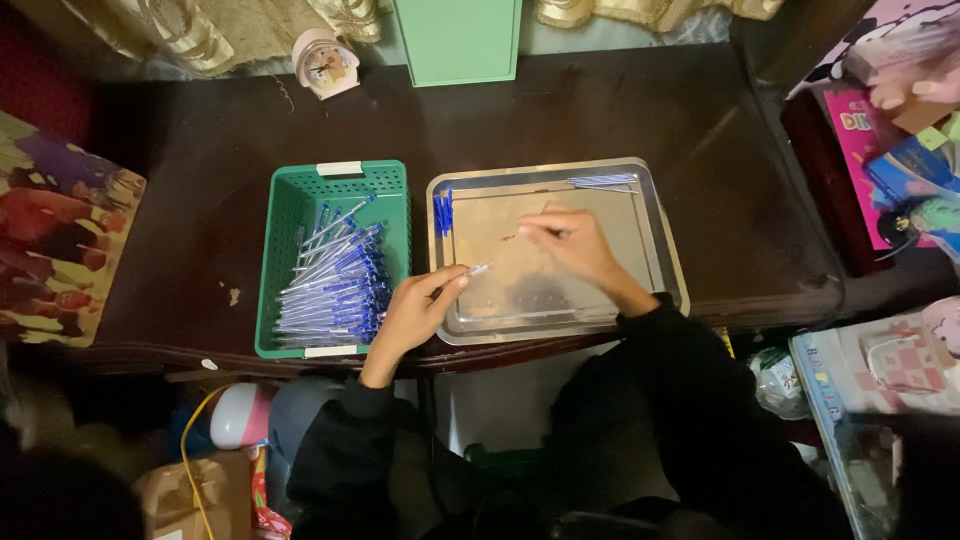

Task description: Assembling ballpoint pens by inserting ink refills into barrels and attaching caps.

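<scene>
Between the thumb and fingertips of the left hand [418, 308] a clear pen barrel [472, 270] was pinched, its tip held out over the left edge of the steel tray [655, 215]. The fingers of that hand were curled closed around the barrel's near end. Over the middle of the tray the right hand [575, 245] was held with its fingers drawn together as if around something small; what lay between them was too fine to be made out, so it could not be told whether anything was gripped. Both wrists were covered by black sleeves.

Inside the tray, a small cluster of blue pen caps [443, 212] was laid against the upper left wall, and a thin bundle of pen refills [603, 181] was laid along the upper rim. Just beside the tray, on its left, a green plastic basket [290, 215] was set, filled with a heap of blue-capped pens [335, 285] piled toward its right and lower part.

Both containers were rested on a dark wooden table [650, 110]. At the table's far edge a small pink alarm clock [324, 62] and a green box [458, 38] were stood. A printed picture board [55, 240] was leaned at the left, and coloured boxes [890, 130] were stacked at the right.
</scene>
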